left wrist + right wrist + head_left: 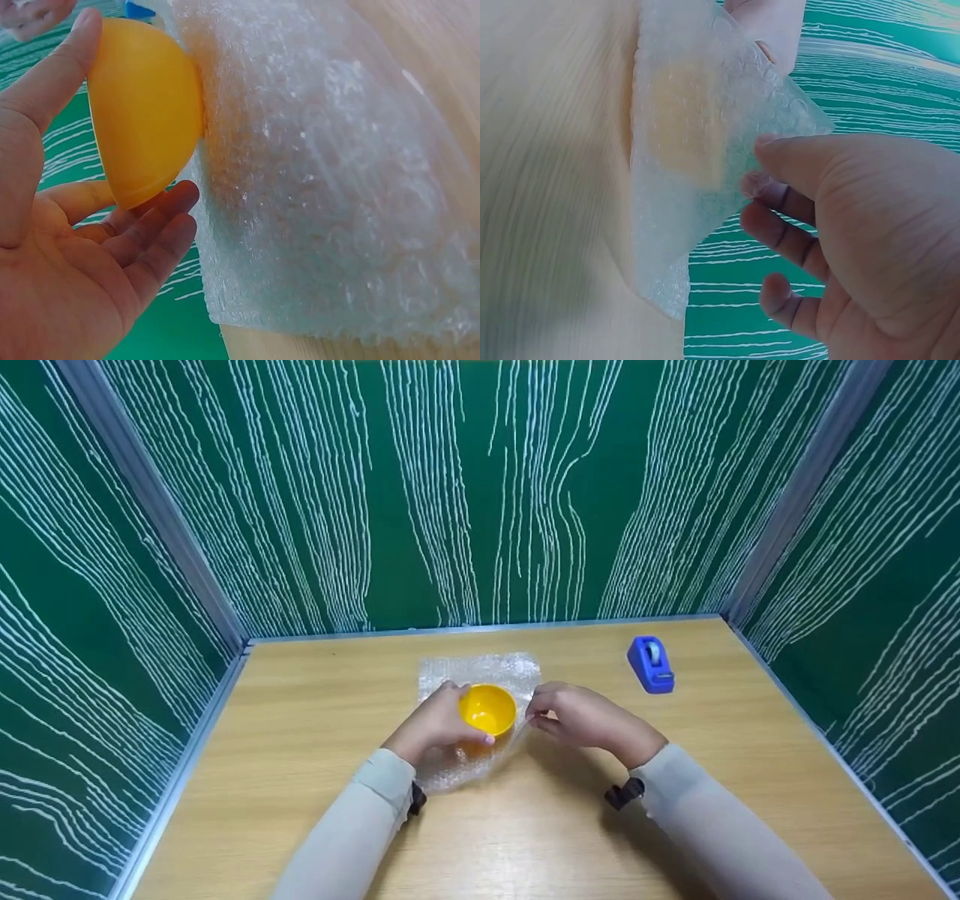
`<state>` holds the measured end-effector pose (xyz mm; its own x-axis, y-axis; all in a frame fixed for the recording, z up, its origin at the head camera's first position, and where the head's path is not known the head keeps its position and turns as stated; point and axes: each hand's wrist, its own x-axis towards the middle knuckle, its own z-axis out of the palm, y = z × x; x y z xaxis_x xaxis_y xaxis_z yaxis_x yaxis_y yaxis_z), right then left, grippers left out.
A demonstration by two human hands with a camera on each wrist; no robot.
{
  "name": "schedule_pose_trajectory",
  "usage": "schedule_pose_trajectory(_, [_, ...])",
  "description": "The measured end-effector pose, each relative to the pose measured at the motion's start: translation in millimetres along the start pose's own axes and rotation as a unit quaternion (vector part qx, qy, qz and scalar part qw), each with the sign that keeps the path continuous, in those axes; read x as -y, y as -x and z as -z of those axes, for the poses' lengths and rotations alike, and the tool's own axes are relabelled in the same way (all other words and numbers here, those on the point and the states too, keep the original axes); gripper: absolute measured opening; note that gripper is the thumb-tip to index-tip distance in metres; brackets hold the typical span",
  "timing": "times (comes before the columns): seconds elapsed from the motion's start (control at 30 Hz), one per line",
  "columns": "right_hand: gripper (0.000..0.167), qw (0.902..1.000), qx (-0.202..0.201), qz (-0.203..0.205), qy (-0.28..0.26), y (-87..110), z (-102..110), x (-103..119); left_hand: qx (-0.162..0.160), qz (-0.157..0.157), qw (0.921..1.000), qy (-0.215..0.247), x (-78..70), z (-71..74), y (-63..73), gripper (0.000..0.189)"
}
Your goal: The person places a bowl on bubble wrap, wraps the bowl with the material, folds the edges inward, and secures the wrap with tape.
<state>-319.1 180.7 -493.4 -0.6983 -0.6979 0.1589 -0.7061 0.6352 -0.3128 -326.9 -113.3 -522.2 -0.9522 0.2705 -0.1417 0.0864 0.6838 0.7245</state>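
A yellow bowl (pixel 487 711) stands upright on a sheet of bubble wrap (pixel 480 666) on the table. My left hand (pixel 439 720) holds the bowl by its side, thumb at the near rim and fingers around the far side. In the left wrist view the bowl (pixel 146 112) rests with its base against the bubble wrap (pixel 322 165). My right hand (pixel 574 716) pinches the right edge of the sheet between thumb and fingertips and lifts it. Through the raised sheet (pixel 705 202) in the right wrist view, the bowl shows as a blurred yellow patch.
A blue tape dispenser (pixel 651 664) with a roll of tape stands at the back right of the wooden table (pixel 315 735). Green panels (pixel 510 495) with white wavy lines enclose the table at the back and both sides.
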Motion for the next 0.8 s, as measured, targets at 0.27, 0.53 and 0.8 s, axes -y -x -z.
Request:
schedule_pose_trajectory(0.27, [0.015, 0.9998, -0.014, 0.012, -0.001, -7.6, 2, 3, -0.001, 0.004, 1.0000, 0.007, -1.5, -0.2, 2.3, 0.104])
schedule_pose_trajectory(0.53, [0.013, 0.9989, -0.035, 0.030, -0.010, -16.8, 2, 3, 0.001, -0.016, 0.9999, 0.001, 0.0, -1.6, 1.7, 0.097])
schedule_pose_trajectory(0.8, [0.013, 0.9991, -0.034, 0.024, 0.000, -27.3, 1, 4, 0.001, -0.006, 1.0000, 0.000, 0.1, -1.3, -0.1, 0.096])
